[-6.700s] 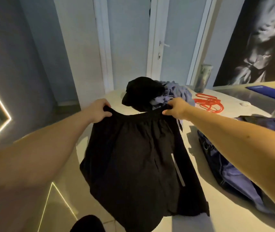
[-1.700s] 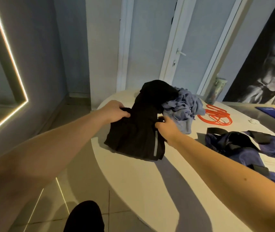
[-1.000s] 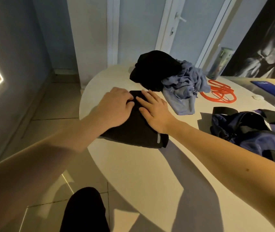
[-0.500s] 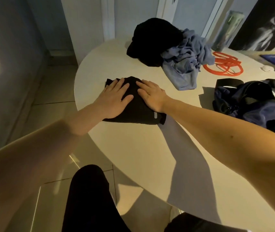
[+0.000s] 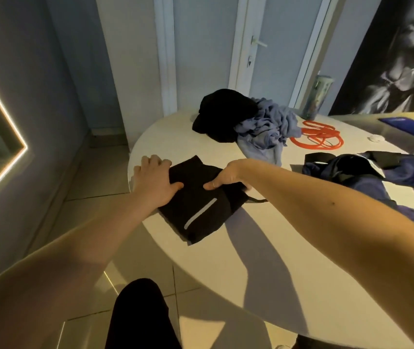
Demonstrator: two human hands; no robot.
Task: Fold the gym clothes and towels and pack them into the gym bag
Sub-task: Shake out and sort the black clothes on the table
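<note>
Folded black shorts (image 5: 198,207) with a silver stripe lie at the left edge of the round white table (image 5: 263,268). My left hand (image 5: 154,181) grips their left side, fingers under the cloth and thumb on top. My right hand (image 5: 226,176) grips their right side the same way, thumb on top and fingers tucked beneath. The dark blue gym bag (image 5: 377,177) lies open at the right. A pile of a black garment (image 5: 222,114) and a crumpled grey-blue cloth (image 5: 267,129) sits at the back of the table.
An orange coiled rope (image 5: 319,138) lies behind the bag, with a tall tumbler (image 5: 316,98) beyond it and a small white disc (image 5: 377,138) to the right. A door and white frames stand behind the table. Tiled floor lies to the left.
Both hands were pressing flat on top of the folded shorts. Now each has moved to a side and taken hold of the bundle, whose right part has lifted slightly. The camera has tilted up.
</note>
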